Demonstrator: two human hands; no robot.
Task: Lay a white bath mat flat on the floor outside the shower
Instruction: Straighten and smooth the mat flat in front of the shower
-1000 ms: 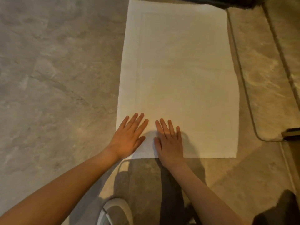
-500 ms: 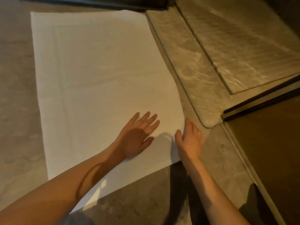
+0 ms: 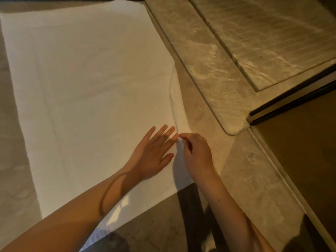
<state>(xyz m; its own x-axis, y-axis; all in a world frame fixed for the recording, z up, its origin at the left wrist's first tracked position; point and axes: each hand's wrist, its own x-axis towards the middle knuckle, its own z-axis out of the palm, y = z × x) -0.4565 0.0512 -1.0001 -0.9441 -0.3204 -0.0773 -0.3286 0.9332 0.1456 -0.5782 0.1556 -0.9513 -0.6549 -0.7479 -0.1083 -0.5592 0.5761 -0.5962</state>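
the white bath mat (image 3: 91, 88) lies spread on the floor (image 3: 14, 160), just beside the raised stone shower curb (image 3: 200, 60). its long axis runs from about 6 o'clock near the person up toward 11 o'clock. most of it looks flat. the exception is the long edge on the curb side, where a soft ridge (image 3: 175, 106) stands up and runs along the border from the hands toward 12 o'clock.

the left hand (image 3: 152, 157) rests palm down on the mat, fingers straight and a little spread, pointing to about 1 o'clock. it holds nothing and only presses the cloth to the floor. the right hand (image 3: 196, 153) sits just at 3 o'clock of it, fingers curled, pinching the mat's border at the lower end of the ridge. the fingertips of the two hands nearly meet there.

the coming move turns on that ridge: it lies straight ahead of both hands, along the mat's long axis, and the slack looks to sit between the pinned patch under the left palm and the free edge in the right hand's pinch. the right hand is the nearer one to the edge, so i judge it should draw the border outward toward 2 o'clock, to the curb, while the left palm anchors the mat. pulled too hard, the whole mat could slide or ride up against the curb. the task looks nearly done, with only this edge left to smooth.
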